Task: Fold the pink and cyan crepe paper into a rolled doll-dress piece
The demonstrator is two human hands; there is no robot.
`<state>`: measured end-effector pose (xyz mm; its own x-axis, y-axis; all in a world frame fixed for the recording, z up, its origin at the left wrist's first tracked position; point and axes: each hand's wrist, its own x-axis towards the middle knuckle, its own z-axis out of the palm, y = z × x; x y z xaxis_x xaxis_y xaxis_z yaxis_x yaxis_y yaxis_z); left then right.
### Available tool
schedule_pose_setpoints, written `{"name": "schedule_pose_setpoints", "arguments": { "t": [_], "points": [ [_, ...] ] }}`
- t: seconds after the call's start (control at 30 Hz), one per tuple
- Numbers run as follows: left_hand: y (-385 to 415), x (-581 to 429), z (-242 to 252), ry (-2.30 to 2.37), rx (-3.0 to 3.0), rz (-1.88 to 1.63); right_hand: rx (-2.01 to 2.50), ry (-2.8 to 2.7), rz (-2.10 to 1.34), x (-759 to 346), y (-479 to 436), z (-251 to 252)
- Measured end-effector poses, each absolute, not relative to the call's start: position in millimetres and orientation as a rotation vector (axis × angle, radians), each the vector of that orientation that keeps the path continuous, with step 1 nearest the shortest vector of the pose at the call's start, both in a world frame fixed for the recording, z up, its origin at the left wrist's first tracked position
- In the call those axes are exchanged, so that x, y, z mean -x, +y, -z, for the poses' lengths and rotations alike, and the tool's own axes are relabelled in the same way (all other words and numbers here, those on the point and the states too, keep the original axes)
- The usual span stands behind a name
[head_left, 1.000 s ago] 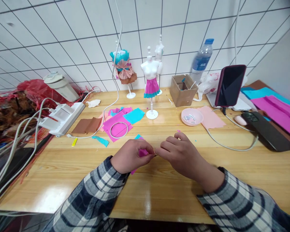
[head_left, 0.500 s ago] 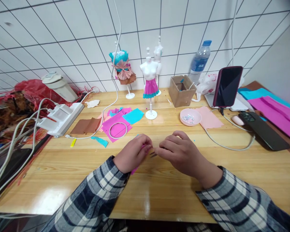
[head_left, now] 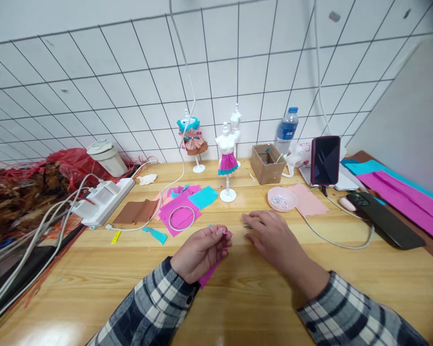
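My left hand [head_left: 201, 252] is turned partly palm up. Its thumb and forefinger pinch a small piece of bright pink crepe paper [head_left: 225, 232]. Below that hand, a larger magenta paper strip [head_left: 208, 276] shows beside the wrist. My right hand [head_left: 272, 240] is low over the table, with the fingers curled around small metal scissors [head_left: 248, 226]; mostly their dark tips show, the rest being hidden. Behind the hands stands a white mini dress form [head_left: 225, 143] in a magenta skirt with a teal hem.
A pink dish [head_left: 282, 200] of small shiny bits lies behind my right hand. Paper sheets [head_left: 203, 197] and a ring [head_left: 182, 218] are left of centre. A cardboard box [head_left: 267, 166], bottle [head_left: 287, 129], phones [head_left: 324, 161], power strip [head_left: 108, 204] and cables surround the work area.
My hands have moved apart, the right one shifting right with the scissors. My left hand has turned to show the pinched pink paper. The view has tilted upward.
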<state>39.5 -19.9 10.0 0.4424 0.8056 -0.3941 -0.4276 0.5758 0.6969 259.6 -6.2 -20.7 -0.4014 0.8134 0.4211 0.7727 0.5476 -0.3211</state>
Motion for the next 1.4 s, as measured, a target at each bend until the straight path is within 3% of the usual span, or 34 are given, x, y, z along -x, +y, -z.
{"name": "schedule_pose_setpoints", "arguments": {
  "t": [0.17,0.47,0.67,0.77,1.07,1.17,1.4],
  "points": [
    [-25.4,-47.2,-5.1,0.825,-0.606,-0.742,0.818,-1.992,-0.35,-235.9,-23.3,15.9],
    [-29.0,-54.0,4.1,0.962,-0.749,-0.83,1.059,-1.826,-0.609,-226.5,-21.3,19.4],
    [-33.0,-49.7,0.0,0.845,-0.782,-0.803,0.958,-1.993,-0.065,-239.4,-27.0,15.4],
    [-30.1,-40.0,-9.3,0.8,-0.865,-0.806,0.934,-1.961,0.051,-248.4,-22.7,4.1],
    [7.8,19.9,-15.9,1.665,-1.794,-0.819,1.766,-1.892,0.379,-291.4,97.4,-63.2],
    [8.5,21.1,-1.9,1.796,-1.927,-0.636,2.038,-1.84,0.364,-298.5,141.3,-74.0],
    [3.0,8.8,13.1,1.922,-1.984,-0.376,2.057,-1.873,0.317,-308.6,165.2,-65.6]
  ]
}}
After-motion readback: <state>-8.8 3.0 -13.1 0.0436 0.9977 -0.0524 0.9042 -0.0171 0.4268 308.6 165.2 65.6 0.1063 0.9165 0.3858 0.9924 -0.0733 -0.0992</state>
